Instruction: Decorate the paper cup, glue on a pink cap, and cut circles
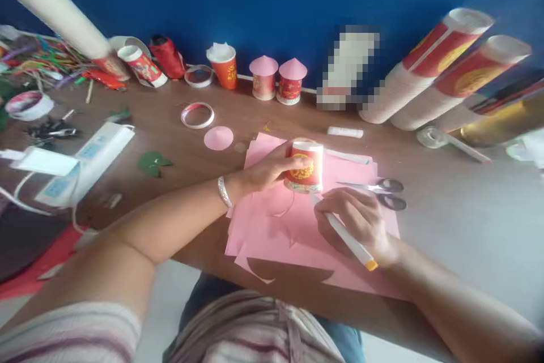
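Note:
My left hand [272, 167] is closed round a short red paper cup [313, 179] with a gold print and a white rim. The cup is over a stack of pink paper [263, 227] with cut-outs along its near edge. In my right hand [357, 218] is a white pen [346, 235] with an orange end. Its other end points up and left toward the base of the cup; whether the tip touches is unclear. Scissors [378, 186] with dark handles lie just beyond my right hand, on the pink paper's right edge.
Two small red cups with pink cone tops [292, 82] stand by the blue wall. A pink cone [218, 138] and a cut ring [198, 116] lie left of the paper. A power strip [85, 165] with cables is at left. Tall cup stacks [440, 63] lean at right.

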A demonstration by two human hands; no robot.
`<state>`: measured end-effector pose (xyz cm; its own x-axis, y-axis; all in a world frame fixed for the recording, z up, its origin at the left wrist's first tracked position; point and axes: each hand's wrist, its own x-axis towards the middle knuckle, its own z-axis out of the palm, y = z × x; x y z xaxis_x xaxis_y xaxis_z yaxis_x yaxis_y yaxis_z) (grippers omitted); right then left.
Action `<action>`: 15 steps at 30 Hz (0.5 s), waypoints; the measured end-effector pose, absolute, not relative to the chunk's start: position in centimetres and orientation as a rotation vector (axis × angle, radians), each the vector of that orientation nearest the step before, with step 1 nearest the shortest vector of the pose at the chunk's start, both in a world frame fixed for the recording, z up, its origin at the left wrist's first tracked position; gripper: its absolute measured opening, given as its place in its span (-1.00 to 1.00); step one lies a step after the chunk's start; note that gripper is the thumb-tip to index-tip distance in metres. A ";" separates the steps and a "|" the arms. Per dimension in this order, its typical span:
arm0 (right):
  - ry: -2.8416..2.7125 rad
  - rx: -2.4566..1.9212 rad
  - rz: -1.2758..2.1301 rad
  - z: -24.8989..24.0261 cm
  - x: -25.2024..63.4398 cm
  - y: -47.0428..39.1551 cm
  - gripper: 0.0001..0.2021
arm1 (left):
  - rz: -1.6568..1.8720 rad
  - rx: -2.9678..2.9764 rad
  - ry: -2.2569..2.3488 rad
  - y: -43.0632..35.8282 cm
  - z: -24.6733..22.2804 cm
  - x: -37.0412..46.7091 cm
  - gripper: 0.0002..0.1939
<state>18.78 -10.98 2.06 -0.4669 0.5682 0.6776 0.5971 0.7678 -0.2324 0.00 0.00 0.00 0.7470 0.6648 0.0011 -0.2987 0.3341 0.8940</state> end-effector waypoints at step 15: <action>-2.167 -0.882 -0.081 2.2 18.8 -11.1 -0.78 | 0.666 1.026 0.440 -0.6 0.8 -0.1 -0.66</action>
